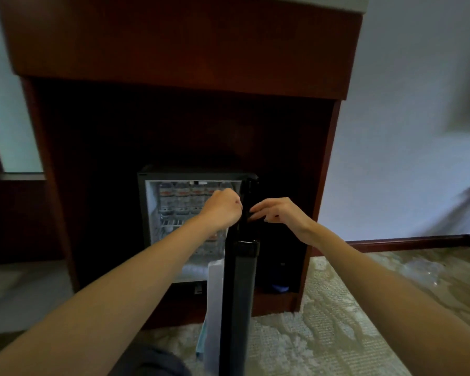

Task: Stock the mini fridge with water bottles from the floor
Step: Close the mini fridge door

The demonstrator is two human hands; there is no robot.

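Note:
The mini fridge (143,213) stands open inside a dark wooden cabinet, lit inside. Several water bottles (183,198) with orange labels stand in a row on its upper shelf. The black fridge door (239,289) swings out towards me, edge-on, in the middle of the view. My left hand (223,208) is a closed fist in front of the fridge opening, close to the door's top edge. My right hand (278,211) is on the other side of the door, fingers spread and touching its top edge. No bottle shows in either hand.
The wooden cabinet (179,63) surrounds the fridge, with a dark gap to the fridge's right holding a blue object (280,288). Patterned carpet (323,329) covers the floor. Clear plastic, blurred, lies on the carpet at right (423,270). A white wall (404,131) rises to the right.

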